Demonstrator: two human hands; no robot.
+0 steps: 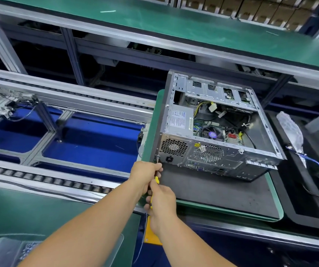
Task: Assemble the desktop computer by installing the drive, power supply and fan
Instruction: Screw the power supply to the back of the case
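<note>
An electronics assembly line on a factory floor. A roller conveyor (pixel 45 182) with aluminium-profile framing (pixel 66 97) runs past the workstation; green anti-static matting covers the upper shelf (pixel 174 22) and edges the pallet (pixel 274 199) carrying an open desktop computer case (pixel 212 132). Stacked cardboard cartons (pixel 251 10) line the background. A second dark tray (pixel 299 189) with bagged parts (pixel 290 128) lies just beside the pallet, showing serial, station-by-station production.
</note>
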